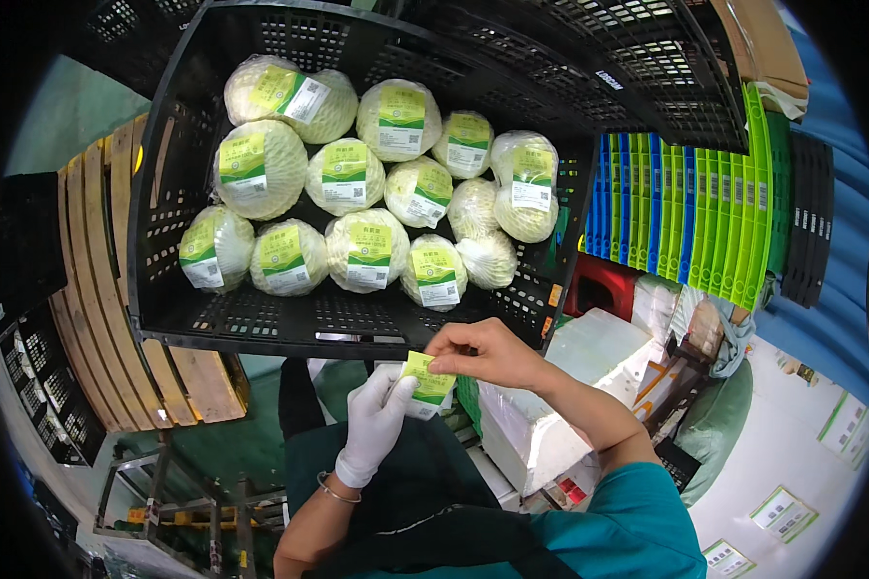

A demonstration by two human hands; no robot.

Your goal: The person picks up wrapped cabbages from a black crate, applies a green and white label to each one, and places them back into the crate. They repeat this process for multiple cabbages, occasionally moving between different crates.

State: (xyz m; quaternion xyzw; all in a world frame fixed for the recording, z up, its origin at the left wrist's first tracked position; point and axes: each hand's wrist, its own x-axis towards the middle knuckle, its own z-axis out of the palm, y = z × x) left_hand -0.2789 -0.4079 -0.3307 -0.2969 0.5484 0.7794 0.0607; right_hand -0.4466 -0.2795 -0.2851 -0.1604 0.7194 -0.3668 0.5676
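Observation:
My left hand, in a white glove, holds a green and white printed label between thumb and fingers, just outside the near wall of a black plastic crate. The bare fingertips of my right hand pinch the upper edge of the same label. Whether it is one label or a small stack, I cannot tell. Inside the crate lie several round pale vegetables in net and clear film, probably cabbages, most bearing such a label. A wrapped pair at the right shows no label on its visible side.
Wooden slatted pallets stand left of the crate. Another black crate rises behind at the right. Green and blue plastic crates are stacked on the right, with a white foam box nearer me. A metal frame is at lower left.

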